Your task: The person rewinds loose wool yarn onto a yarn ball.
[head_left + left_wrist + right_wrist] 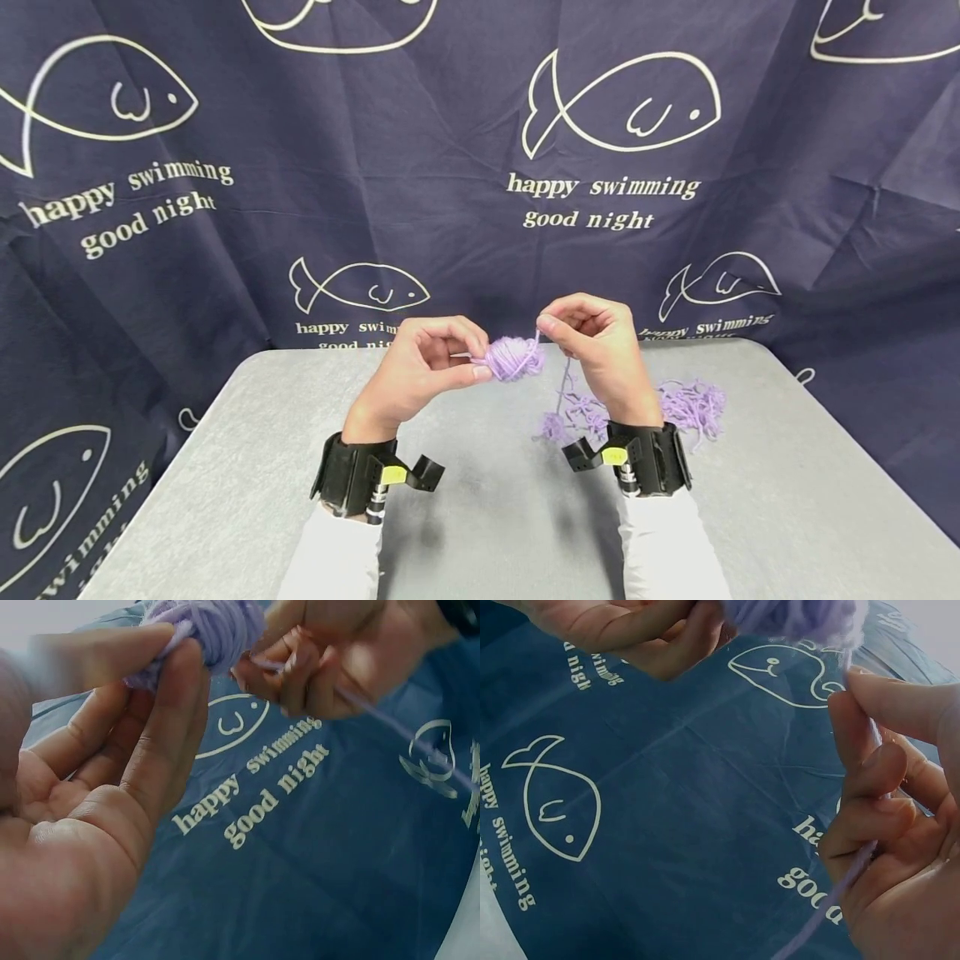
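Between thumb and fingers, my left hand [423,367] pinches one end of a small ball of lilac yarn [516,358], held up above the table. To its right, my right hand [596,337] pinches the yarn strand [875,735] just off the ball's side. From the ball that strand runs through the curled right fingers [877,772] and hangs down toward the table. In the left wrist view the ball [217,630] shows many wraps, with the left fingertips pressed on its near end.
A loose tangle of lilac yarn [693,406] lies on the grey table [480,517], partly hidden behind the right wrist. Black camera bands [360,475] sit on both wrists. A dark blue cloth [465,167] with fish drawings hangs behind the table.
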A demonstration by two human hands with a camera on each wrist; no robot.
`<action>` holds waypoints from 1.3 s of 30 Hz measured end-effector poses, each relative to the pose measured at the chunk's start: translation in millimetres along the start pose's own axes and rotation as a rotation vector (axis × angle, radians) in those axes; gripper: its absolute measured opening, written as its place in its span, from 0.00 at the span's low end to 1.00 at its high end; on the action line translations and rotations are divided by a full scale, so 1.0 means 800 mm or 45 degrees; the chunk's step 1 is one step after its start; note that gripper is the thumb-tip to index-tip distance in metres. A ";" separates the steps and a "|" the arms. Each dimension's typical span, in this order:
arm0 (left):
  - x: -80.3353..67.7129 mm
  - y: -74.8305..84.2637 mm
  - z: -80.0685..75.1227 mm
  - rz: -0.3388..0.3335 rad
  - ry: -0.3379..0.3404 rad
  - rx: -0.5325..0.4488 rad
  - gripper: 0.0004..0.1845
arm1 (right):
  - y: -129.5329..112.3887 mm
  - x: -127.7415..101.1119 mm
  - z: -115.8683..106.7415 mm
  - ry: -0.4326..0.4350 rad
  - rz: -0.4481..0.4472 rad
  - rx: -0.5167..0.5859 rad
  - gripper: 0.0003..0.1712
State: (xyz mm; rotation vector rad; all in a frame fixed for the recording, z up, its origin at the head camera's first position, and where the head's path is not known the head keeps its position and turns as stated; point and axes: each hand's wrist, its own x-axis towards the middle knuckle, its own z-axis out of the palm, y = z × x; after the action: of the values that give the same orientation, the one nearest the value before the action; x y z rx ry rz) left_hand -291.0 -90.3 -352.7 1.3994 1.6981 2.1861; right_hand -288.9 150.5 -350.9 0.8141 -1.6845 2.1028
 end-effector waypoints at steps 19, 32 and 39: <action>0.002 0.000 0.008 0.079 0.027 -0.210 0.14 | 0.017 0.000 0.013 -0.092 0.063 -0.014 0.05; 0.019 -0.007 0.026 0.367 0.693 -0.056 0.17 | 0.015 -0.002 0.035 -0.259 0.062 -0.305 0.04; 0.017 -0.017 0.027 0.365 0.781 0.530 0.18 | 0.008 -0.002 0.038 -0.282 0.013 -0.349 0.04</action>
State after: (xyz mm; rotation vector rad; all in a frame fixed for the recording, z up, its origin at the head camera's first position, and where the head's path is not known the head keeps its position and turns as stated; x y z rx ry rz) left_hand -291.7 -61.4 -355.0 1.1603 2.3974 2.7452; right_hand -284.4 119.7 -352.5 0.9787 -2.0368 1.7855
